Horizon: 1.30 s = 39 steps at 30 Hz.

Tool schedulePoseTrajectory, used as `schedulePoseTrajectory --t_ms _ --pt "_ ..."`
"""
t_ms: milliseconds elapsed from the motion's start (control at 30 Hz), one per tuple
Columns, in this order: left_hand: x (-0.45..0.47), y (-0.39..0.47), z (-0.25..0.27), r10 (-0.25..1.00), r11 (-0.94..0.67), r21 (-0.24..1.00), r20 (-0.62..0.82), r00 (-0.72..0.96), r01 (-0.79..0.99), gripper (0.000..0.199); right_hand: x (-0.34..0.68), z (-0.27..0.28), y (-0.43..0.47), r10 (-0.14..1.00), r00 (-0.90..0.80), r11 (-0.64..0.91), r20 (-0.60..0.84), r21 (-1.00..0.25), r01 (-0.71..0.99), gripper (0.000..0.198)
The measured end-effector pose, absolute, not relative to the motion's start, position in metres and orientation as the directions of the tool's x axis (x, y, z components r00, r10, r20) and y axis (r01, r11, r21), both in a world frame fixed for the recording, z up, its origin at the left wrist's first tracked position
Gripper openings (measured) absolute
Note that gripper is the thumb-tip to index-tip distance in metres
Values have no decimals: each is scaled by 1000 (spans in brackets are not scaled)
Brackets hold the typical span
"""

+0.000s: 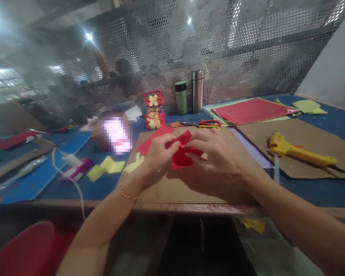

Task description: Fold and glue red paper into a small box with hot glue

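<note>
Between my two hands, above a brown cardboard sheet [166,193], is a partly folded piece of red paper [182,158]. My left hand [161,151] pinches its left side between thumb and fingers. On its right edge, the fingers of my right hand [214,149] are closed, covering part of the paper. A flat red sheet [153,141] lies just behind my left hand. Near my left wrist is a cut yellow paper piece [134,163]. Behind my right hand lie scissors [208,124] with red and yellow handles.
A yellow glue gun [301,151] rests on cardboard at the right. Behind stand a green cup [181,99], a steel flask [198,92] and red boxes with yellow bows [154,111]. A lit phone [117,135], yellow paper [107,168] and a white cable [74,182] are on the left.
</note>
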<state>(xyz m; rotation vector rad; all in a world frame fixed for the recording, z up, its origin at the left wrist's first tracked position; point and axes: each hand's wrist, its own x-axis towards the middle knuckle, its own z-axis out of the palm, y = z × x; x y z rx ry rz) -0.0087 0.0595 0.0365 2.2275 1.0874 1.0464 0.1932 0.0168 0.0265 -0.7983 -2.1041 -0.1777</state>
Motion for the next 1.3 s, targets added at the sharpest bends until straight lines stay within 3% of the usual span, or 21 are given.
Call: schedulePoseTrajectory --t_ms 233,333,500,733,867,1100,1300 --pt "-5 48 37 815 -555 723 374 443 411 21 181 13 14 591 -345 709 729 -266 653 13" --pt "-7 49 38 825 -504 792 322 465 345 24 181 14 11 584 -348 715 733 -261 649 6" --pt "-9 49 39 848 -412 862 244 470 296 26 183 15 11 553 -381 754 741 -249 608 14" --pt "-9 50 37 839 -420 856 238 490 301 26 183 17 9 614 -380 703 692 -259 663 8" --pt "-9 52 36 823 -466 815 255 508 345 26 183 17 8 637 -353 679 685 -283 677 22" --pt "-9 49 38 833 -444 818 228 503 365 26 186 10 14 636 -355 681 685 -282 676 10" --pt "-9 49 37 829 -429 829 203 521 359 21 186 11 18 661 -342 650 668 -283 705 18"
